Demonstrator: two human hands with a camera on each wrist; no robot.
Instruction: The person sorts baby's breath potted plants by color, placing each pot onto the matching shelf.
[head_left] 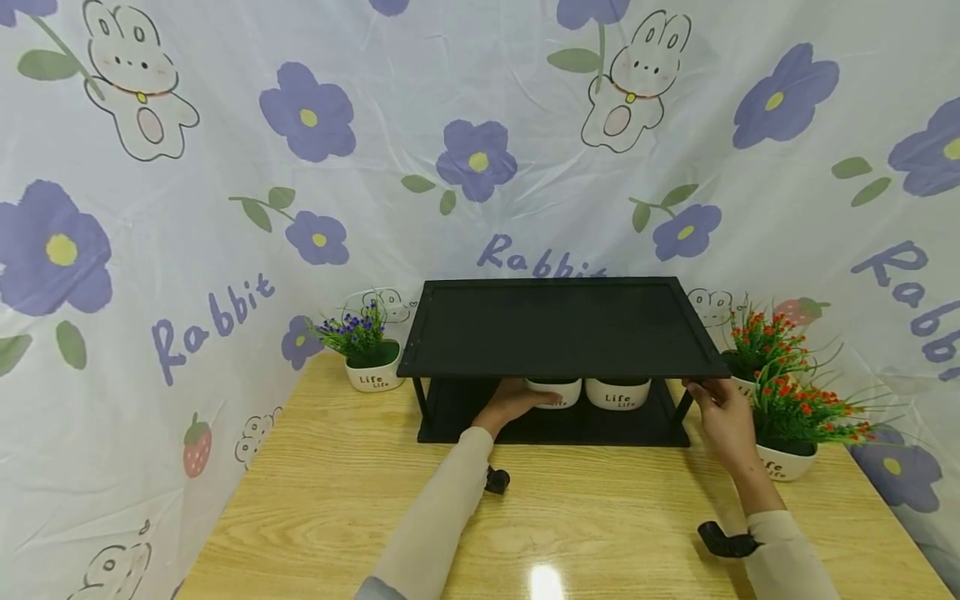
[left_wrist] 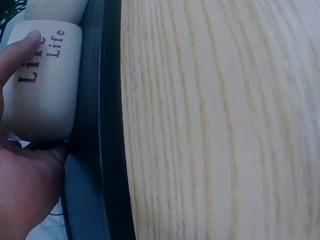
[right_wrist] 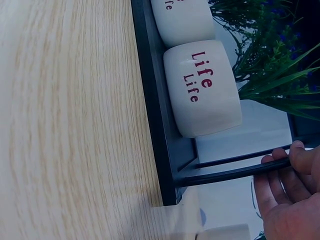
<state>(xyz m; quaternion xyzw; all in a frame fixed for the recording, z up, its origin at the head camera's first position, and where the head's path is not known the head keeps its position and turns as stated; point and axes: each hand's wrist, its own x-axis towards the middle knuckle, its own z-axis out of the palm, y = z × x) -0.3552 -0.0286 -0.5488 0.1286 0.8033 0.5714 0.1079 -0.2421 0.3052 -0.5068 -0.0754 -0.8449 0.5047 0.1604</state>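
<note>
Holds a white rounded pot (left_wrist: pixel 47 95) with dark red "Life" lettering in the left grip (head_left: pixel 513 402), laying the thumb across the near face and setting the rest of the hand at the left side. Has this pot inside a black rectangular two-tier shelf (head_left: pixel 555 325), just left of a second white rounded pot (head_left: pixel 617 393) with the same lettering. Cannot tell about contact between the held base and the lower board. Wraps the right grip (head_left: pixel 726 417) round a slim black post (right_wrist: pixel 227 174) at the near right corner, just under the top board. Shows a white pot of purple flowers (head_left: pixel 373 377) left of the shelf on a light wooden table (head_left: pixel 337 500), and two white pots of red flowers (head_left: pixel 787 463) to the right. Has a white printed cloth (head_left: pixel 397 92) at the far side.
</note>
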